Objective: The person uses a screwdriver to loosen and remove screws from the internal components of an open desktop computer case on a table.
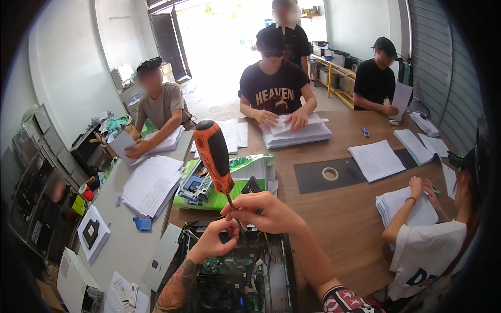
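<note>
A screwdriver with an orange and black handle stands nearly upright, handle up and leaning a little left. The fingers of my right hand are closed around its thin metal shaft, below the handle. My left hand is beside the shaft's lower part, thumb and fingers pinched together; what they hold, if anything, is hidden. Beneath both hands lies an opened desktop computer case, showing a green circuit board, a black fan and loose cables. Where the screwdriver's tip ends is unclear.
Beyond the case, a green-and-white package has a metal drive bracket on it. Paper stacks lie around, and a tape roll sits on a dark panel. Several people are around the tables, most handling paper. A blue part lies left.
</note>
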The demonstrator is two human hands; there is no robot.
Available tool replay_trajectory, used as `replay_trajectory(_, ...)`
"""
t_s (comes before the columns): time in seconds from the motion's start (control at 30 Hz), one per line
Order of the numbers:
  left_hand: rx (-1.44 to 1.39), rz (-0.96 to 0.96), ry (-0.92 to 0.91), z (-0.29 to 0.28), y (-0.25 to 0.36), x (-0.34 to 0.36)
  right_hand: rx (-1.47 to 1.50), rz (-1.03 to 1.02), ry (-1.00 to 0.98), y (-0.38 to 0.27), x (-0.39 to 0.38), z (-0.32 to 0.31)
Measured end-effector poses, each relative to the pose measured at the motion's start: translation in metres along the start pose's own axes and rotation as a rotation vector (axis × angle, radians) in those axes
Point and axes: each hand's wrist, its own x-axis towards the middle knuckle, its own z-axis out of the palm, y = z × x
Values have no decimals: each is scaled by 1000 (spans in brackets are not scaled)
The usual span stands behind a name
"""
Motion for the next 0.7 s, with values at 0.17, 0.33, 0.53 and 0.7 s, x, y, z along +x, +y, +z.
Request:
replay_trajectory(0.17, 18, 40, 6, 3, -2, 3, 52, 62, -31, -1, -1, 0)
replay_trajectory(0.33, -69, -137, 34, 6, 1, 2, -68, -76, 71, 7, -3, -1)
replay_trajectory(0.53, 62, 78, 68, 4, -3, 5, -115, -14, 131, -3, 1, 2)
replay_trajectory(0.7, 114, 85, 59, 6, -1, 6, -8, -44, 13, -1, -5, -9)
